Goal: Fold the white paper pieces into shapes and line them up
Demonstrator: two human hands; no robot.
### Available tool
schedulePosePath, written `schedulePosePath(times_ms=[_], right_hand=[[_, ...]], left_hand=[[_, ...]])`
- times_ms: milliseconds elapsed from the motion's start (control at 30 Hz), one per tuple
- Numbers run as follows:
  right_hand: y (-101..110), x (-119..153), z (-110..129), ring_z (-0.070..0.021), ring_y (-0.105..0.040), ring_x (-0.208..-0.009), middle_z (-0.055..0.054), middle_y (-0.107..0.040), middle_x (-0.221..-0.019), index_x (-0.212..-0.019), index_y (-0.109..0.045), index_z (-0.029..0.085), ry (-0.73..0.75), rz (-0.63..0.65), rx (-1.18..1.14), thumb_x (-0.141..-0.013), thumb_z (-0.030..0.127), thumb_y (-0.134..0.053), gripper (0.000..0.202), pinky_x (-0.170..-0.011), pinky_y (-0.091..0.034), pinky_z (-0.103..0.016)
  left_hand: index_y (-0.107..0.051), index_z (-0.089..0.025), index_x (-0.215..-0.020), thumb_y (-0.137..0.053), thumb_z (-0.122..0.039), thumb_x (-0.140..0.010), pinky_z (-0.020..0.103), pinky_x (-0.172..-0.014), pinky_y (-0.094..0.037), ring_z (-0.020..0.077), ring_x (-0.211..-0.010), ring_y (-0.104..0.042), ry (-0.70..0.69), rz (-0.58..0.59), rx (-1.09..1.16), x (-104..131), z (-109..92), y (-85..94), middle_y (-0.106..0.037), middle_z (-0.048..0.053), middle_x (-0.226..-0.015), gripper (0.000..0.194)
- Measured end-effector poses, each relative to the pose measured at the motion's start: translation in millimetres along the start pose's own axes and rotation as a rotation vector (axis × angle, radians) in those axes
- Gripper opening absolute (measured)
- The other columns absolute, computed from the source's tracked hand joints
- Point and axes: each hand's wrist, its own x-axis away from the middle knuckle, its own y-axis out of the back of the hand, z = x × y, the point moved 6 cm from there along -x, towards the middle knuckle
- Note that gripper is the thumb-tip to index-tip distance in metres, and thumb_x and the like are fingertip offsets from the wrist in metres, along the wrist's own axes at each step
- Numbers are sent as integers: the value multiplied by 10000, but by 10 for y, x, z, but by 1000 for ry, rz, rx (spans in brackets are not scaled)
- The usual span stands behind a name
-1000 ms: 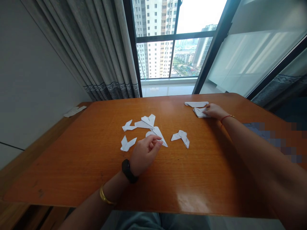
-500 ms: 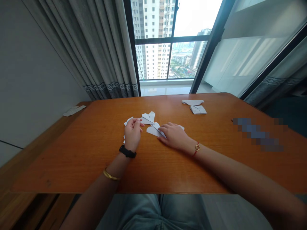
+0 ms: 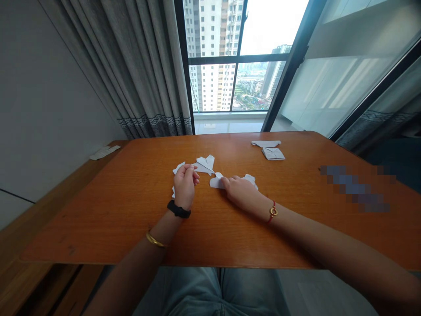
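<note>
My left hand (image 3: 184, 186) is raised over the table with its fingers pinched together. What it holds, if anything, is too small to make out. Beside its fingertips lies a folded white paper (image 3: 206, 164) with pointed flaps. White paper pieces (image 3: 179, 167) show partly from behind this hand. My right hand (image 3: 240, 189) is closed low over the tabletop, gripping a second folded paper (image 3: 216, 182) by its right end. Another crumpled-edged paper (image 3: 251, 179) sticks out behind the right hand, mostly hidden by it.
Farther back on the brown wooden table (image 3: 138, 219) lie a long folded paper strip (image 3: 266, 143) and a squarish folded paper (image 3: 273, 153). A blurred-out item (image 3: 353, 186) is at the right. A flat paper (image 3: 104, 152) rests on the left ledge. Curtain and window stand beyond.
My right hand has shifted slightly right and its fingers have drawn in, sliding and turning the second folded paper away from the first. The left hand keeps its pinch. The view has shifted slightly.
</note>
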Motion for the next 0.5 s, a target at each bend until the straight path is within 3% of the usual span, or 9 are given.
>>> schedulePosePath(times_ms=[100, 200, 267, 333, 400, 500], right_hand=[[70, 20, -102, -236, -621, -824, -134, -668, -932, -1078, -516, 135, -97, -166, -281, -805, 95, -466, 280, -686, -437, -308], [69, 36, -245, -168, -612, -717, -61, -667, -875, -1056, -470, 164, -228, -284, -924, -781, 131, -492, 278, -645, -467, -276], [7, 1, -238, -130, -594, -629, -18, -658, -803, -1014, -472, 173, -253, -228, -1336, -780, 176, -524, 239, -592, -476, -248], [-7, -84, -189, -113, -592, -617, -16, -661, -805, -978, -512, 164, -221, -150, -1506, -783, 247, -575, 222, -579, -482, -234], [39, -226, -217, -113, -609, -674, -40, -676, -876, -976, -557, 149, -221, -177, -1371, -811, 314, -578, 234, -611, -488, -230], [129, -532, -329, -125, -619, -819, -73, -680, -998, -992, -603, 144, -311, -291, -881, -878, 322, -497, 236, -723, -476, -237]], left_hand=[[-584, -161, -799, -570, -224, -790, 166, -479, -394, 72, -536, -506, 102, 40, -19, 27, 62, -29, -569, -10, -659, 65], [-595, -172, -898, -657, -164, -749, 200, -649, -489, 110, -770, -612, 321, 213, 54, 173, 192, -181, -646, 43, -906, 161], [-603, -189, -999, -682, -198, -773, 251, -767, -506, 157, -938, -630, 517, 434, 152, 343, 285, -360, -651, 79, -1078, 240], [-600, -199, -1073, -635, -262, -838, 307, -816, -511, 197, -1011, -630, 630, 522, 253, 437, 325, -457, -636, 105, -1174, 245], [-597, -193, -1093, -548, -274, -898, 352, -831, -519, 212, -1006, -643, 607, 375, 330, 353, 326, -409, -642, 113, -1177, 217], [-597, -167, -1062, -444, -234, -938, 367, -821, -535, 190, -911, -672, 471, 46, 373, 108, 280, -182, -679, 101, -1062, 208]])
